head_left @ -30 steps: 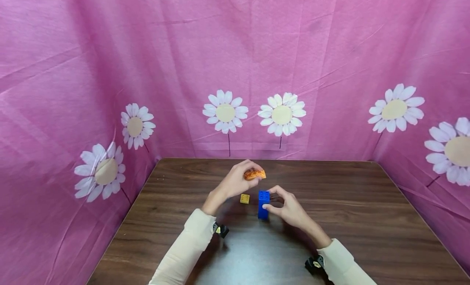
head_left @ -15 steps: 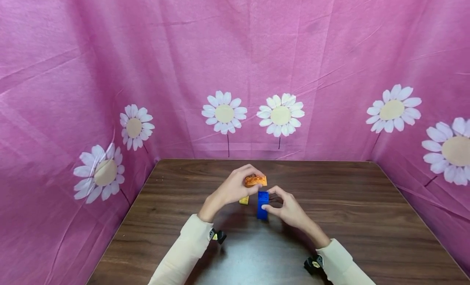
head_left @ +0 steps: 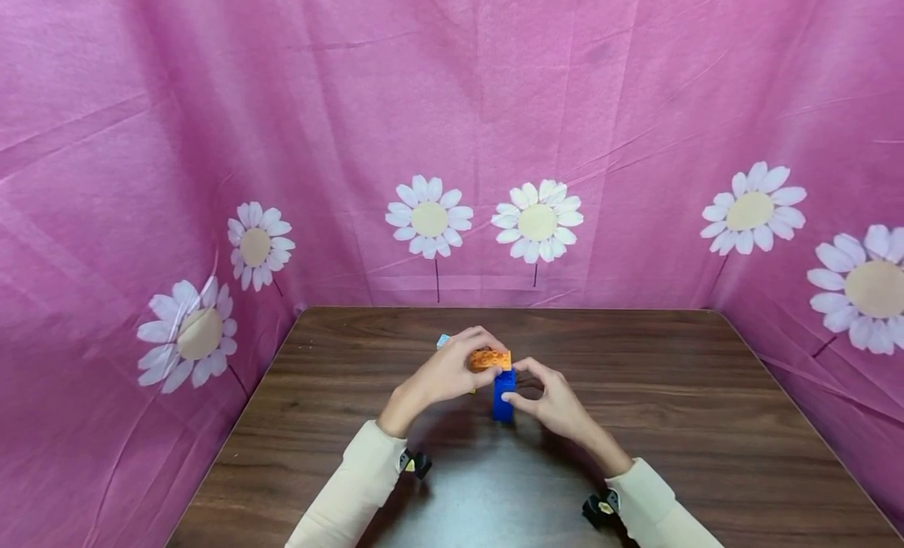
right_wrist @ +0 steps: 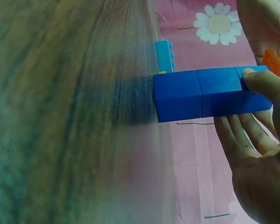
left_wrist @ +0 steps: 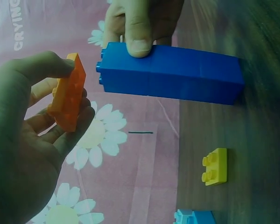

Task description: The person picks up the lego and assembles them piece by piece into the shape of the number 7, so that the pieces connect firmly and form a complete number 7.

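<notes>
An orange toy brick [left_wrist: 70, 95], studs on its upper side, is pinched between the thumb and fingers of my left hand [head_left: 443, 373]. Just below it stands an upright tower of blue toy bricks [head_left: 504, 399] on the table. My right hand [head_left: 554, 400] grips this tower near its top, thumb on the near side and fingers behind. In the left wrist view a gap shows between the orange brick and the studs of the blue tower [left_wrist: 172, 72]. The right wrist view shows only an edge of the orange brick [right_wrist: 273, 63] past the tower's top.
A small yellow brick [left_wrist: 215, 167] lies on the wooden table [head_left: 636, 391], mostly hidden behind my left hand in the head view. Farther back is a light blue brick [head_left: 442, 341]. Pink cloth [head_left: 452, 100] with printed daisies hangs around the table's back and sides.
My left hand has come down and nearer with the orange brick, to just above the blue tower. It now covers most of the yellow brick. The right hand keeps its grip.
</notes>
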### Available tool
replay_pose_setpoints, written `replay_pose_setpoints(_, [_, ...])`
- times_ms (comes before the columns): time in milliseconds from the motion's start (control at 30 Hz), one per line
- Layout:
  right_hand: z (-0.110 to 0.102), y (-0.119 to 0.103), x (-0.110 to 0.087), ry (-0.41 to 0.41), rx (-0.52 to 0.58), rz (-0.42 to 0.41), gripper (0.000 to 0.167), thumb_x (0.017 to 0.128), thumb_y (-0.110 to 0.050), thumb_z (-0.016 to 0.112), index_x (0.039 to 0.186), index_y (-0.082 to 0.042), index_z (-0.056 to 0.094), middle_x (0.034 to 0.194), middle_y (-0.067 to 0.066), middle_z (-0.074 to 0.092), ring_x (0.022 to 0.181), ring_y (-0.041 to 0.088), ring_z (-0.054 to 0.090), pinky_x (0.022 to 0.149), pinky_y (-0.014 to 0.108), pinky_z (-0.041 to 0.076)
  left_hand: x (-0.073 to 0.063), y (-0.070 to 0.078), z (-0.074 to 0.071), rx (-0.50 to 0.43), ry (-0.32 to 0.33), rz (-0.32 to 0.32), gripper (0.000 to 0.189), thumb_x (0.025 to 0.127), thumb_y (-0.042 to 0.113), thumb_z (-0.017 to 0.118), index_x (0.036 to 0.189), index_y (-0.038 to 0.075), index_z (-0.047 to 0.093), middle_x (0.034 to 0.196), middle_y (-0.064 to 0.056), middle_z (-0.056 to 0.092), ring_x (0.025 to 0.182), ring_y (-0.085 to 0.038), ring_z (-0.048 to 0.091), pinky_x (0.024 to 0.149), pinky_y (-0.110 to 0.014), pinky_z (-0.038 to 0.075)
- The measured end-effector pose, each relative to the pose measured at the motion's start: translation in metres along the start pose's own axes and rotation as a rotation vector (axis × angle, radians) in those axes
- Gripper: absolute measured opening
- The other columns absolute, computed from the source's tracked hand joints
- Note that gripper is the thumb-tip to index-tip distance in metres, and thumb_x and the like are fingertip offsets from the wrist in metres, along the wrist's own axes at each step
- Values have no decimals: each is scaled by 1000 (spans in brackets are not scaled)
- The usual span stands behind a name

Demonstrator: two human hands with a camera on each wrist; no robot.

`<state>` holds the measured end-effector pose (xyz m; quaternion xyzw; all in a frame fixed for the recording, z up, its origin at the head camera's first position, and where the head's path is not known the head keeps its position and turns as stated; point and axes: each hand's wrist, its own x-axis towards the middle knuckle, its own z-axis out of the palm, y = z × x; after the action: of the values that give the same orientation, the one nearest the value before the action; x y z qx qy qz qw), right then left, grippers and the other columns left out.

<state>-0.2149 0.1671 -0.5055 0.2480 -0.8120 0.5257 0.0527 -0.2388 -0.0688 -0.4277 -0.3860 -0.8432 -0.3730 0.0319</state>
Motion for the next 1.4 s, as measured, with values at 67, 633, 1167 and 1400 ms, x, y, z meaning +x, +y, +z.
replay_pose_setpoints(67, [0, -1, 0, 8, -8, 4, 33, 92, -13, 85, 119, -11, 68, 119, 9, 76, 109, 13, 71, 96, 44, 62, -1, 0, 2, 11, -7, 2, 27, 98, 14, 76, 125, 15, 72, 124, 1, 69, 114, -13, 64, 101, -31, 56])
replay_pose_setpoints(633, [0, 0, 2, 22, -18, -13, 33, 91, -12, 86, 119, -10, 68, 120, 11, 75, 109, 16, 72, 95, 46, 62, -2, -5, 12, 43, -28, 44, 26, 98, 15, 78, 123, 14, 73, 123, 0, 70, 112, -14, 64, 98, -28, 56])
replay_pose_setpoints(1167, [-1, -1, -1, 12, -39, 9, 33, 93, -18, 85, 121, -13, 69, 121, 6, 75, 112, 16, 70, 98, 41, 61, -4, -8, 17, 32, -11, 98, 23, 96, 13, 79, 119, 9, 76, 119, -2, 70, 114, -17, 63, 96, -27, 58])
replay_pose_setpoints(1400, [0, -1, 0, 14, -14, -4, 33, 92, -14, 85, 121, -11, 69, 121, 8, 75, 111, 20, 72, 97, 42, 61, -4, -9, 16, -13, -7, 85, 21, 98, 14, 78, 119, 11, 78, 113, 1, 70, 110, -12, 63, 93, -23, 56])
